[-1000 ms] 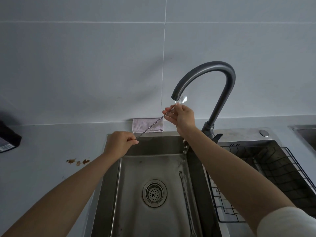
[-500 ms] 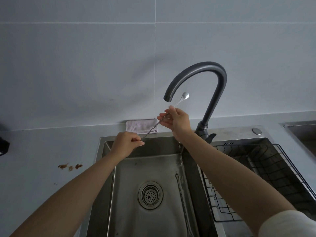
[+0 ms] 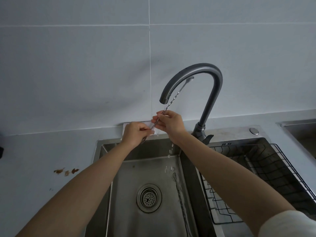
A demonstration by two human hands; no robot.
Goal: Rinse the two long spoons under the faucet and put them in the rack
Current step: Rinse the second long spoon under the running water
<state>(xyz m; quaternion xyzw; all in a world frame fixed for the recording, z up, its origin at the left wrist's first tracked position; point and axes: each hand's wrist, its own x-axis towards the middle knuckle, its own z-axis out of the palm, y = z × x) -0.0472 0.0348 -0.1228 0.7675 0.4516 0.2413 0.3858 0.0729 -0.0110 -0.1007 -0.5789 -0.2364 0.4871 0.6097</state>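
A long twisted-handle spoon (image 3: 172,98) slants up under the dark grey faucet (image 3: 212,93), its bowl high behind the spout. My right hand (image 3: 168,123) pinches the middle of its handle just below the spout. My left hand (image 3: 136,135) grips the lower end. Water drips from the hands into the steel sink (image 3: 123,194). The second long spoon (image 3: 181,199) lies flat on the sink floor along the right wall. The black wire rack (image 3: 256,177) sits in the right-hand basin with nothing visible in it.
A round drain strainer (image 3: 149,197) is in the middle of the sink floor. A folded cloth (image 3: 125,125) lies behind the sink against the tiled wall. Brown stains (image 3: 65,171) mark the grey counter on the left. A round button (image 3: 254,131) sits right of the faucet base.
The spoon has slid upward so its bowl now sits high behind the spout. My left hand has moved up and right, close to my right hand.
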